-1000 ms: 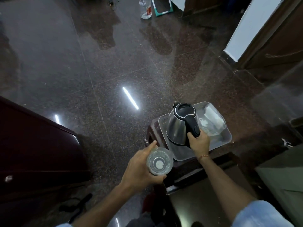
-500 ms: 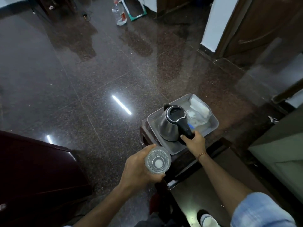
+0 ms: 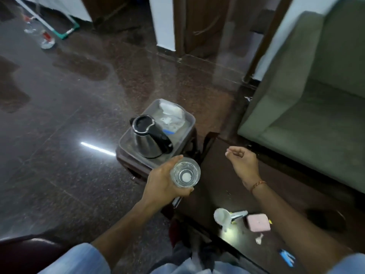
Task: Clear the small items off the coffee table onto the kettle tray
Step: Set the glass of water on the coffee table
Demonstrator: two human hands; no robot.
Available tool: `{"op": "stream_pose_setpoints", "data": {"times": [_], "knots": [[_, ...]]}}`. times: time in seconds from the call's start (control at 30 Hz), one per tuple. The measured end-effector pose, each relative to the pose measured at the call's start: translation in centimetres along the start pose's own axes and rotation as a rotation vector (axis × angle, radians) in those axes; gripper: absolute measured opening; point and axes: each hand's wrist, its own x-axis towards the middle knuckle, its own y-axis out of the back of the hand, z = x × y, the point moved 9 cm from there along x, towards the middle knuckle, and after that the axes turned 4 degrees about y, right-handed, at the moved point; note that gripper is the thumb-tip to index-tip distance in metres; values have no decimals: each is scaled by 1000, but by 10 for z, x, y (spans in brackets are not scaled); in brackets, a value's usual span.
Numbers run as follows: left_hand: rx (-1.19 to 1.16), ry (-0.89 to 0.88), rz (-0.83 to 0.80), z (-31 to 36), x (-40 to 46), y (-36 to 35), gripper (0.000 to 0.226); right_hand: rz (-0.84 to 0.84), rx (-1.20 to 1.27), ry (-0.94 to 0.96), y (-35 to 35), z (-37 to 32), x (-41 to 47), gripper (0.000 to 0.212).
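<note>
Dim room, soft motion blur.
A ceiling light glares as a streak on the glossy floor (image 3: 59, 115); edges bend outward.

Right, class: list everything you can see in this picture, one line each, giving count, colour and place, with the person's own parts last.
Kettle: one, steel with black lid and handle, on the tray.
Tray: one, clear plastic, on a small dark stand left of the coffee table.
White packets: a few, at the tray's far end; exact count unclear.
Glass: one, clear, held in the left hand.
Coffee table: one, dark and glossy, in front of the sofa.
Funnel: one, white, on the table's near part.
Pink block: one, beside the funnel.
Blue item: one, near table edge; too blurred to identify.
Sofa: one, green, at right.
Bottle: one, clear, on the floor far left.
Left hand: grips the glass.
Right hand: loosely curled above the table, holding nothing visible.
</note>
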Motion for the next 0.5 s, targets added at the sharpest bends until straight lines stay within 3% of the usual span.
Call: {"op": "stream_pose_setpoints", "data": {"times": [0.27, 0.5], "knots": [[25, -158, -209, 99, -5, -142, 98, 389, 47, -113, 215, 86, -49, 16], [44, -223, -325, 165, -23, -292, 93, 540, 32, -192, 359, 161, -92, 13]]}}
